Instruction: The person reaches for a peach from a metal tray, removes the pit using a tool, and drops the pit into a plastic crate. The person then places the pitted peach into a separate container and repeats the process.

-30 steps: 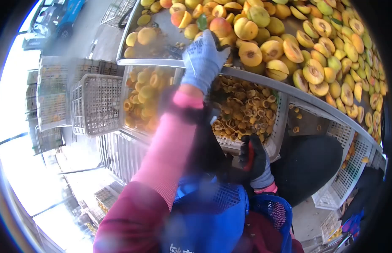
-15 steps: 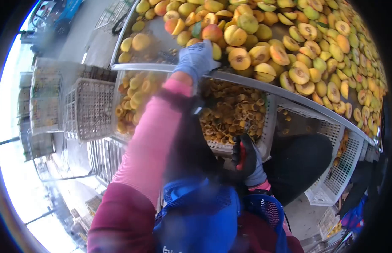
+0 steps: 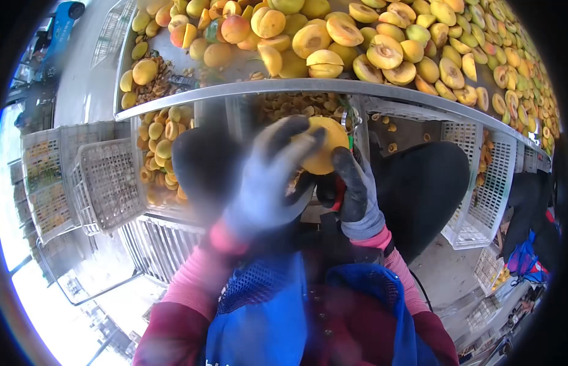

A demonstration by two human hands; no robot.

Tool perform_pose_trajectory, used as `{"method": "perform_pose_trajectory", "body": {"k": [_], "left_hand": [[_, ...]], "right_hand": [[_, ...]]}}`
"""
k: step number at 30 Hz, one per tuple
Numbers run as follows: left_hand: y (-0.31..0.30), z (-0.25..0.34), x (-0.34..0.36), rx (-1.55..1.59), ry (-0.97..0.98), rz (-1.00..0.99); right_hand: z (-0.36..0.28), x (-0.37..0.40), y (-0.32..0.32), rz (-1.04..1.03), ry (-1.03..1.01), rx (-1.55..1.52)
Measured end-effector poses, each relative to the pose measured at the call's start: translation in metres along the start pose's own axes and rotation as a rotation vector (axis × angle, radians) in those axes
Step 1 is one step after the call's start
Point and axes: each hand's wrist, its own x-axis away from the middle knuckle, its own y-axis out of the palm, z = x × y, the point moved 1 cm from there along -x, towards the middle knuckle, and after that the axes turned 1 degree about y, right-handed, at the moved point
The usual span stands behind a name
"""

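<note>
In front of my lap, my gloved left hand (image 3: 262, 174) has its fingers around a yellow peach (image 3: 326, 149); motion blurs this hand a little. Close against the peach's right side is my right hand (image 3: 359, 192), in a grey glove with dark fingers. It grips a red-handled tool (image 3: 339, 194) whose metal head (image 3: 356, 120) sticks up beside the fruit. Just beyond both hands, a crate of peach scraps (image 3: 284, 105) sits below the table edge, partly hidden by them.
A metal-edged table (image 3: 235, 89) heaped with halved peaches (image 3: 384, 51) spans the top. Under its left end stands a crate of peach halves (image 3: 163, 148). White plastic crates (image 3: 110, 183) stand at left, another white crate (image 3: 473, 201) at right. Another person's dark-clothed leg (image 3: 528, 195) shows far right.
My left hand has come back from the fruit on the table to my lap with a peach. My right hand has risen with the tool to meet it. The view has shifted.
</note>
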Motion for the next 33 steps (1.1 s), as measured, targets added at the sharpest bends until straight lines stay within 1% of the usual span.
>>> {"method": "perform_pose_trajectory", "body": {"k": [1, 2, 3, 4, 6, 7, 8, 11, 12, 13, 14, 15, 16, 17, 18, 19, 20, 22, 23, 24, 26, 27, 28, 30, 31, 32, 33], "left_hand": [[0.001, -0.001, 0.005, 0.148, -0.090, 0.062], [0.001, 0.003, 0.012, 0.486, -0.362, 0.060], [-0.001, 0.009, 0.010, 0.784, -0.576, 0.040], [-0.001, 0.014, 0.010, 0.983, -0.737, 0.025], [0.008, 0.012, 0.013, 1.142, -0.779, 0.016], [0.012, 0.016, 0.013, 1.143, -0.766, 0.020], [0.011, 0.019, 0.012, 1.051, -0.839, 0.072], [0.016, 0.021, 0.015, 1.210, -1.030, 0.269], [0.014, 0.019, 0.015, 1.043, -0.953, 0.252], [0.014, 0.014, 0.018, 0.985, -0.920, 0.283], [0.011, 0.004, 0.019, 0.909, -0.873, 0.326], [0.002, -0.009, 0.019, 0.826, -0.821, 0.371], [-0.015, -0.022, 0.020, 0.697, -0.894, 0.448], [-0.036, -0.039, 0.019, 0.226, -0.572, 0.286], [-0.056, -0.056, 0.020, -0.289, -0.264, 0.278], [-0.067, -0.069, 0.014, -0.492, -0.009, 0.322], [-0.073, -0.070, 0.010, -0.413, -0.119, 0.301], [-0.061, -0.077, 0.009, -0.083, -0.338, 0.302], [-0.051, -0.068, 0.007, 0.216, -0.453, 0.347], [-0.043, -0.054, -0.001, 0.509, -0.565, 0.432], [-0.055, -0.056, -0.005, 0.183, -0.660, 0.430], [-0.068, -0.062, -0.009, 0.311, -0.769, 0.494], [-0.087, -0.090, -0.008, 0.160, -0.671, 0.522], [-0.127, -0.145, -0.006, -0.179, -0.500, 0.599], [-0.145, -0.146, -0.014, -0.619, -0.499, 0.535], [-0.157, -0.170, -0.012, -0.761, -0.495, 0.451], [-0.164, -0.198, -0.002, -0.924, -0.398, 0.291]], "right_hand": [[0.000, 0.001, -0.004, -0.028, -0.006, 0.009], [-0.001, 0.003, -0.010, -0.057, -0.007, 0.019], [-0.002, 0.005, -0.015, -0.090, -0.007, 0.031], [-0.004, 0.005, -0.018, -0.214, 0.036, -0.021], [-0.001, 0.006, -0.012, -0.217, 0.029, 0.041], [0.002, 0.006, -0.008, -0.220, 0.024, 0.073], [0.008, 0.005, -0.008, -0.198, -0.025, 0.115], [0.022, 0.003, -0.010, -0.112, -0.174, 0.236], [0.022, 0.006, -0.011, -0.073, -0.218, 0.272], [0.023, 0.009, -0.008, -0.047, -0.265, 0.302], [0.029, 0.008, -0.015, 0.036, -0.053, 0.122], [0.038, 0.002, -0.025, 0.017, -0.086, 0.163], [0.047, -0.004, -0.036, -0.001, -0.120, 0.204], [0.040, 0.003, -0.029, 0.068, -0.022, 0.153], [0.048, -0.001, -0.039, 0.001, -0.176, 0.459], [0.057, -0.006, -0.049, -0.020, -0.353, 0.753], [0.077, -0.014, -0.058, 0.009, -0.530, 0.909], [0.067, -0.007, -0.033, -0.018, -0.463, 0.753], [0.063, -0.003, -0.021, -0.028, -0.431, 0.675], [0.061, -0.002, -0.016, -0.044, -0.493, 0.747], [0.057, 0.001, -0.005, 0.016, -0.368, 0.462], [0.056, 0.003, 0.000, 0.055, -0.318, 0.315], [0.061, -0.003, -0.029, 0.056, -0.320, 0.457], [0.059, -0.003, -0.042, 0.108, -0.211, 0.444], [0.058, -0.002, -0.048, 0.134, -0.157, 0.436], [0.069, -0.010, -0.067, 0.151, -0.154, 0.437], [0.071, -0.012, -0.071, 0.159, -0.132, 0.415]]}}
